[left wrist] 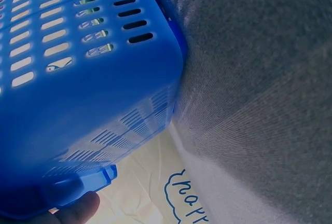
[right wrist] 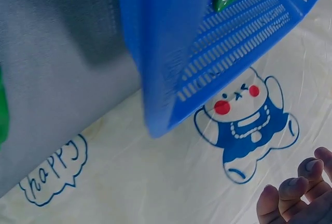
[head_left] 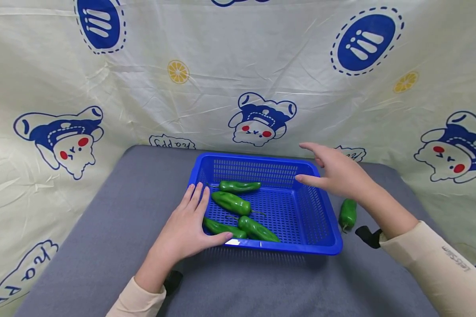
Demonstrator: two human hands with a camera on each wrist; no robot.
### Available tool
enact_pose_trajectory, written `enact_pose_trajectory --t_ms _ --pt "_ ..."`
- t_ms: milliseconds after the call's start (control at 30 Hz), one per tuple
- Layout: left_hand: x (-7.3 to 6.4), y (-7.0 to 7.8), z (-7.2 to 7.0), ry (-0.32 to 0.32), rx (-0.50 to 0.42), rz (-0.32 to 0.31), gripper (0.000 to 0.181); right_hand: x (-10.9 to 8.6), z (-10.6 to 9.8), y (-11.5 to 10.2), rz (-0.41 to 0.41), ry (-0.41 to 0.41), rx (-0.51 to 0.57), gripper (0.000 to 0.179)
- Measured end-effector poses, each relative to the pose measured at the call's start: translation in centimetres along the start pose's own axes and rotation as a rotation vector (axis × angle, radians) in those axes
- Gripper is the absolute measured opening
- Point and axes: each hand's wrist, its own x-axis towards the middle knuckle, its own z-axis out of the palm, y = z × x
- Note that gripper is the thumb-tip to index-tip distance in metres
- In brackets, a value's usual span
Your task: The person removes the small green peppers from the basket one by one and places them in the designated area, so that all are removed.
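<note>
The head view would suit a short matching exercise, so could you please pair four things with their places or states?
1. Blue basket
2. Lone pepper
3. Left hand
4. Right hand

A. Lying on the grey surface, outside the basket
B. Raised in the air, holding nothing
C. Containing four green peppers
D. At the basket's left rim

Pairs: 1-C, 2-A, 3-D, 4-B

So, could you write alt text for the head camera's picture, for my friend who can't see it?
A person's left hand rests on the rim of a blue basket holding four green peppers, while the right hand hovers near its far right corner. A fifth pepper lies outside, on the grey surface to the right; a pale cartoon-print sheet hangs behind.
</note>
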Motion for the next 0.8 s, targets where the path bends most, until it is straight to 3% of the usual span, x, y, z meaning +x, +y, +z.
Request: enact_pose_trajectory --t_ms 467,800 --pt "-0.1 0.1 -0.1 0.013 -0.003 0.003 0.124 2.4 1.8 -3.1 -0.101 -0.077 -0.004 0.088" --pt "-0.1 0.0 0.0 0.013 -0.020 0.000 0.126 4.3 3.8 -4.9 -0.154 -0.142 0.090 0.087"
